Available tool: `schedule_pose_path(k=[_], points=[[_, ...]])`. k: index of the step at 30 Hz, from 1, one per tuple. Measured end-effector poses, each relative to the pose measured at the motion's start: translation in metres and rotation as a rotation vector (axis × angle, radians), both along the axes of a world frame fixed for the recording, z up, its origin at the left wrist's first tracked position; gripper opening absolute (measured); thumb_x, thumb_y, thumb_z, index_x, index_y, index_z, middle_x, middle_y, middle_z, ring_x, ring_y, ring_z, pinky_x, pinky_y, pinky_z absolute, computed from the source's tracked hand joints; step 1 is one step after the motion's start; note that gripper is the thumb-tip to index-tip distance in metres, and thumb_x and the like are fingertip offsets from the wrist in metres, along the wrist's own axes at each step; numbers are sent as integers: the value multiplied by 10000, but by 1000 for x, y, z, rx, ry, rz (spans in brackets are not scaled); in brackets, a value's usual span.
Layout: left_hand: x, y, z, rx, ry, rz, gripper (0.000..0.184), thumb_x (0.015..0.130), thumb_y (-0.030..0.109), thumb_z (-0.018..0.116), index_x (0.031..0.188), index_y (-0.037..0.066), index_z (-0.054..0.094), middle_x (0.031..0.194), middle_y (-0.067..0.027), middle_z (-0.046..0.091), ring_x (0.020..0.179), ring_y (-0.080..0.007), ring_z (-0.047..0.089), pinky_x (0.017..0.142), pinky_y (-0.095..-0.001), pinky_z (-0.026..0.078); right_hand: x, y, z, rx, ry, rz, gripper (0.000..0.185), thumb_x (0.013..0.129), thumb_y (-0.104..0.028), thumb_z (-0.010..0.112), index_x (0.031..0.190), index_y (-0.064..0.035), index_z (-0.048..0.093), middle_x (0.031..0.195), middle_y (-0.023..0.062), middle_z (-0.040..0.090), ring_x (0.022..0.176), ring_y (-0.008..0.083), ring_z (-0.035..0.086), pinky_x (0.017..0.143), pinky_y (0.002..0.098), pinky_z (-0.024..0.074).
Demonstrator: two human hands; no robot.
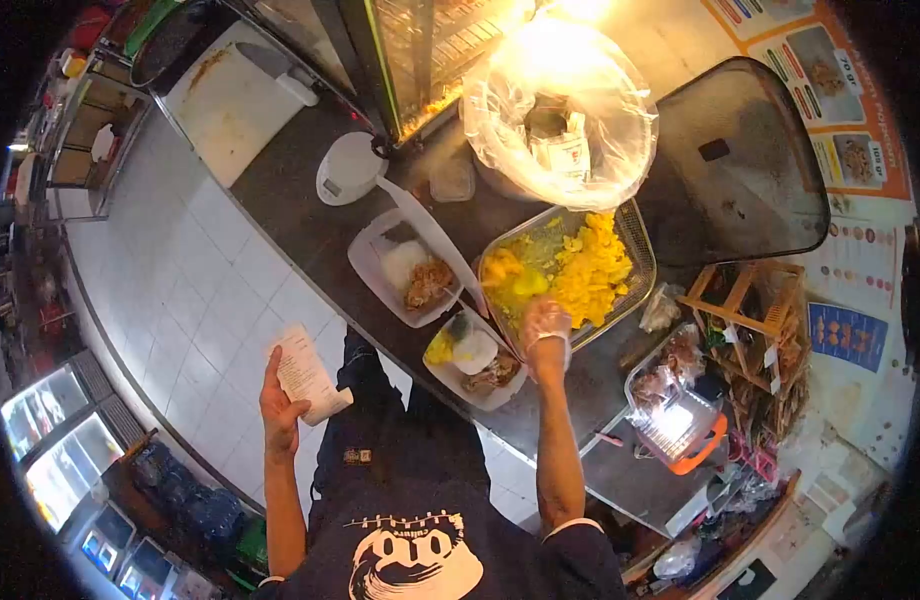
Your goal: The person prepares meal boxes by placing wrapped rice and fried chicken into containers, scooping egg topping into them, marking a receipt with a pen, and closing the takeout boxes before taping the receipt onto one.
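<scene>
My left hand (281,405) is closed on a printed paper receipt (305,375), held out over the floor. My right hand (547,325), in a clear plastic glove, reaches over the near rim of a mesh-sided metal tray (637,262). Its fingers are curled beside a smooth yellow-green piece (529,283); what they hold is unclear. Yellow scrambled egg (595,265) is heaped in the tray's right side. Just left of this hand, an open takeaway container (500,398) holds white rice, yellow egg and shredded meat. Farther left, another container (365,250) holds rice and browned meat.
A white kitchen scale (352,170) stands behind the containers. At the back is a plastic-lined bin (480,110) under a bright lamp. A dark mesh lid (740,165) leans at the right. A knife (280,75) lies on a cutting board (225,110).
</scene>
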State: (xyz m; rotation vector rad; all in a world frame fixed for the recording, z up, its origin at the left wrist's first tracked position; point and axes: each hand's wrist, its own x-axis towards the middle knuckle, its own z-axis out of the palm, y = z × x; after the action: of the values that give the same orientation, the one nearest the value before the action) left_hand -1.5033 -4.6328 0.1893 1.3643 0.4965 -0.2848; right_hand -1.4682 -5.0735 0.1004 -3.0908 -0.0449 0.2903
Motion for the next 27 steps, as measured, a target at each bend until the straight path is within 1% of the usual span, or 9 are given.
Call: schedule_pose_path(k=[1,2,7,9,11,15,20,23,27], points=[[-1,0,2,-22,4,11,978,608,-95,604,1539,45,338,1519,-131,417,1394,-266,430,1183,-403,332,10,0,6,-143,131,-65,189,852,-192,590,884,-16,651,811,214,640,727,419,635,627,496,497],[-2,1,3,-43,7,23,980,604,-100,591,1539,44,338,1526,-133,406,1402,-266,419,1187,-404,327,11,5,16,73,76,-344,187,857,-174,584,885,1,645,824,216,641,728,411,635,630,489,498],[-7,8,-6,-8,30,18,985,602,-98,593,1542,46,336,1532,-133,397,1406,-266,411,1187,-406,326,13,13,-21,253,-52,-232,201,881,-168,549,897,15,630,817,217,628,758,423,626,684,493,500],[-8,6,-4,-16,39,20,984,603,-99,595,1541,46,337,1532,-135,396,1405,-267,412,1187,-406,325,14,28,-16,116,-142,43,195,895,-170,532,939,-2,622,880,209,634,844,406,618,745,468,496],[-5,3,-1,-43,-3,8,991,599,-94,606,1542,46,334,1520,-141,410,1391,-274,430,1183,-410,334,34,39,28,374,116,-193,199,898,-178,537,996,-20,608,965,180,634,950,350,605,776,436,480],[-7,1,2,-19,24,35,1003,591,-91,615,1543,47,330,1507,-149,425,1378,-277,448,1180,-411,341,21,5,-37,334,-157,-8,188,976,-188,522,907,-38,613,838,106,650,774,260,625,664,369,467],[-11,2,-2,-41,15,39,1003,588,-103,612,1540,47,332,1495,-145,441,1364,-277,468,1167,-419,365,37,-9,-2,1297,351,-711,241,993,-283,619,935,-51,645,804,0,628,715,89,539,640,267,434],[-11,3,1,-50,14,51,1001,588,-106,611,1538,43,332,1498,-143,438,1370,-278,461,1170,-420,360,14,-42,-47,1677,383,-816,254,959,-251,676,1094,-36,663,825,14,654,692,102,557,602,272,437],[-8,8,1,-45,47,39,999,590,-105,616,1537,39,332,1503,-138,432,1374,-271,453,1178,-416,345,-2,-40,-32,1698,232,-964,371,916,-201,727,1210,-9,606,881,45,679,769,101,599,671,251,462]])
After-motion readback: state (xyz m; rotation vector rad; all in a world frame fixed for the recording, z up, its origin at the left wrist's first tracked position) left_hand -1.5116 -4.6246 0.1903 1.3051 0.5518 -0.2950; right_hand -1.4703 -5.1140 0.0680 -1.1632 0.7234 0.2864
